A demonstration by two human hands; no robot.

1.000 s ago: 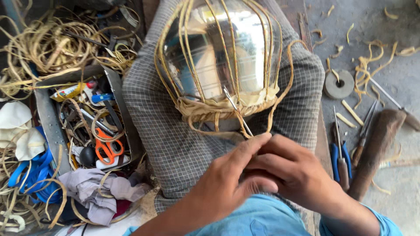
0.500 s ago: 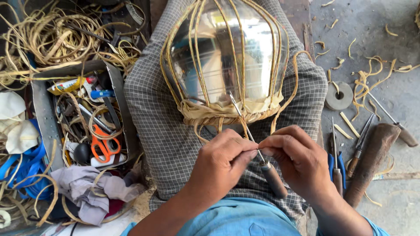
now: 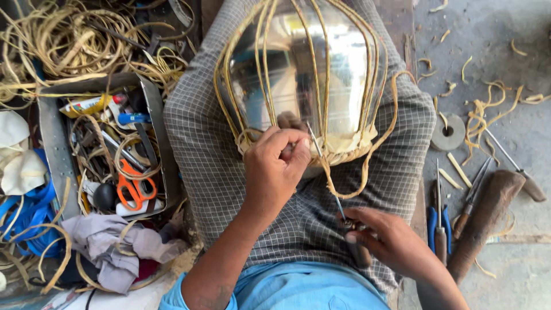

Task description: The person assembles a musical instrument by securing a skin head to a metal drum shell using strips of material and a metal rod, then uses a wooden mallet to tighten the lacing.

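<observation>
- Since half a second ago, both hands have parted: left hand [image 3: 275, 169] has risen to the woven base, right hand [image 3: 390, 241] has dropped low.
- Left fingers pinch cane at the rim of the cane-caged glass shade [image 3: 301, 74] lying on the checked lap cloth [image 3: 212, 172].
- Right hand grips the awl [image 3: 330, 178]; its long axis runs diagonally, tip pointing up-left into the weave.
- Tool tray [image 3: 49, 143] crowds the left; loose tools [image 3: 459, 218] lie right.
</observation>
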